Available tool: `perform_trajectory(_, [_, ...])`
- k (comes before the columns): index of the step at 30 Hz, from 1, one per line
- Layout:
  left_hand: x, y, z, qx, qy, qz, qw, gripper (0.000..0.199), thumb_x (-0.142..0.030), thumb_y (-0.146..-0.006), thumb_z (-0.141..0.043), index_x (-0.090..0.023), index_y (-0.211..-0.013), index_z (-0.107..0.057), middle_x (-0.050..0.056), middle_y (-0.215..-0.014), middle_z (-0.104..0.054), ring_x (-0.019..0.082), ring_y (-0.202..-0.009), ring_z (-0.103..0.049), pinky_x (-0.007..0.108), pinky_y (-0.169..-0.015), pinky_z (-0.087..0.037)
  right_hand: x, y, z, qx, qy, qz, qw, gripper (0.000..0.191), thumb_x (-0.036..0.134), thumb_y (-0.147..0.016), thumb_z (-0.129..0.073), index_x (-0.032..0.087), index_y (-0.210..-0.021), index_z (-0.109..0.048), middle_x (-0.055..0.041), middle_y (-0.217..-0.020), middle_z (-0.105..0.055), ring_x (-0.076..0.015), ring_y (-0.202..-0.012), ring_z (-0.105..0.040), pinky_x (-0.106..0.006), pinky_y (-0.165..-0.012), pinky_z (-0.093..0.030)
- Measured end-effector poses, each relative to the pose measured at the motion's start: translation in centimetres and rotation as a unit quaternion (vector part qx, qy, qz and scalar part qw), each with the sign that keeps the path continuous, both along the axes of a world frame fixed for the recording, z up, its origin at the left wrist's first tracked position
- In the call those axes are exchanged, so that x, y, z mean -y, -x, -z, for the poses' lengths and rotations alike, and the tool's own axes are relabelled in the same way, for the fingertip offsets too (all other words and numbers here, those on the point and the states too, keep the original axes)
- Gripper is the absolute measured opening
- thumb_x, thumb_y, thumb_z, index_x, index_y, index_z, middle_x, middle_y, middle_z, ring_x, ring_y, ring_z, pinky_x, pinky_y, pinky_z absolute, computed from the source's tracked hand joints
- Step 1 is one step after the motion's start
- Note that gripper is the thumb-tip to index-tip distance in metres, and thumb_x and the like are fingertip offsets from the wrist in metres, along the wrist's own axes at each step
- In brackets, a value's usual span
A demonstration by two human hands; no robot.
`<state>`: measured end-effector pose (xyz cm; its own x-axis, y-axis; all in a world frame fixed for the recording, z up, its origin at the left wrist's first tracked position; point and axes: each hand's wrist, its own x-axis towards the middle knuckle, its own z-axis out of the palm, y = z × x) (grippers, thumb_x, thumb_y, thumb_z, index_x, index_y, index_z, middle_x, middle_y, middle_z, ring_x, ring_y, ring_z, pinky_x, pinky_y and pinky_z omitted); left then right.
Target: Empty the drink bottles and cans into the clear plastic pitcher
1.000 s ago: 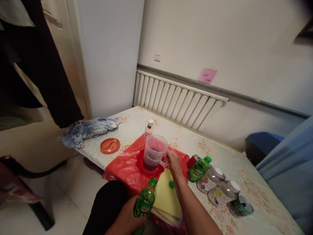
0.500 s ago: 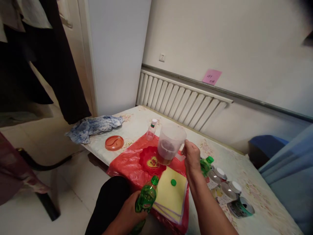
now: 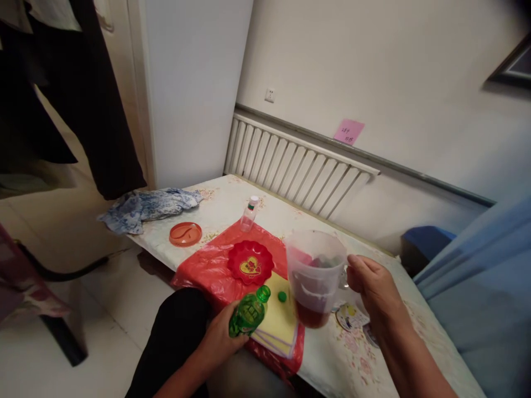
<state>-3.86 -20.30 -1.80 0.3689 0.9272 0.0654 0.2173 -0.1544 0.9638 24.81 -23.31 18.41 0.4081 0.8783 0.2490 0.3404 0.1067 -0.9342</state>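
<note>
My right hand [image 3: 369, 279] grips the handle of a translucent plastic measuring jug [image 3: 315, 276], raised above the table with brown liquid in its bottom. Wrapped round a green plastic bottle [image 3: 249, 314] is my left hand [image 3: 222, 334]; the bottle is tilted, its mouth uncapped and pointing up toward the right. A green bottle cap [image 3: 282, 297] lies on a stack of yellow cloths [image 3: 276, 326], just right of the bottle's mouth. The jug partly covers the cloths. Beyond the bottle, a red scalloped plate [image 3: 236, 271] rests on a red plastic bag [image 3: 199, 271].
A small clear bottle [image 3: 249, 215] with a white cap stands behind the plate. An orange dish [image 3: 185, 234] and a blue patterned cloth [image 3: 153, 207] are at the table's left. Printed containers [image 3: 348, 316] are partly hidden behind the jug and right hand. A radiator [image 3: 290, 160] lines the wall.
The jug in my right hand has moved right and nearer, away from above the red plate, now covering the containers on the right. My left hand has raised the green bottle slightly.
</note>
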Motion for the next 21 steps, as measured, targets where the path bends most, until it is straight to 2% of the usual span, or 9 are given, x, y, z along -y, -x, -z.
perform_trajectory(5, [0.1,-0.9,-1.1,-0.017,-0.009,0.012,1.0,0.059,-0.013,-0.062,-0.063,-0.016,-0.121,-0.054,0.009,-0.118,-0.066,0.027,-0.109,-0.062,0.035,-0.094,-0.048,3.1,-0.8,-0.9,0.053,0.076,-0.023,0.995,0.043,0.055,-0.076,-0.062,0.019,-0.056,-0.049,0.0072,-0.048,-0.033,-0.0076,-0.044,-0.026,-0.022,-0.043,-0.019])
perform_trajectory(9, [0.1,-1.4,-1.2,-0.02,-0.021,0.015,0.999,0.061,-0.012,-0.061,-0.063,-0.014,-0.121,-0.053,0.01,-0.119,-0.065,0.027,-0.11,-0.061,0.035,-0.096,-0.047,4.6,-1.6,-1.6,0.106,0.122,-0.049,0.986,0.043,0.056,-0.077,-0.059,0.019,-0.057,-0.049,0.0064,-0.051,-0.033,-0.0086,-0.047,-0.027,-0.023,-0.045,-0.02])
perform_trajectory(21, [0.6,-2.5,-1.4,-0.015,-0.048,0.032,0.998,0.063,-0.016,-0.061,-0.064,-0.018,-0.122,-0.053,0.01,-0.12,-0.064,0.029,-0.113,-0.059,0.04,-0.099,-0.044,6.2,-1.5,-3.9,0.298,0.161,-0.085,0.937,0.042,0.055,-0.079,-0.05,0.02,-0.057,-0.044,0.004,-0.056,-0.036,-0.0121,-0.055,-0.035,-0.025,-0.052,-0.028])
